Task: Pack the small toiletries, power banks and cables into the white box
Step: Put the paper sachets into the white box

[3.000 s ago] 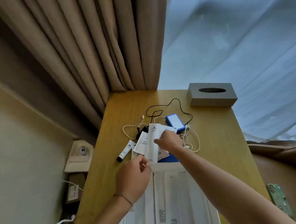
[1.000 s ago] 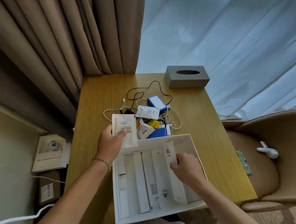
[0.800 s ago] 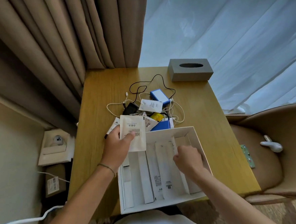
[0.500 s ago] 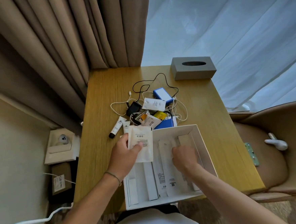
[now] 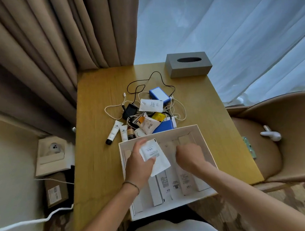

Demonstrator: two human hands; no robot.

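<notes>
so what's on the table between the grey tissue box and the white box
In the head view, the unpacked pile lies between the tissue box and the white box: black cable, white cables, blue power banks, sachets.

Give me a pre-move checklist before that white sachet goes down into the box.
1. Sachet held: ok. The left hand pinches the white sachet.
2. Sachet over the white box: ok, it hangs above the left half.
3. Landing spot free: cannot tell. Long white packets stand in rows, and the hands hide the floor beneath.
4. Right hand out of the way: not ok, it is inside the box beside the sachet.
5. Box steady on the table: not ok, its near edge overhangs the table.
6. Items left to pack: not ok, cables and blue power bank remain outside.
</notes>
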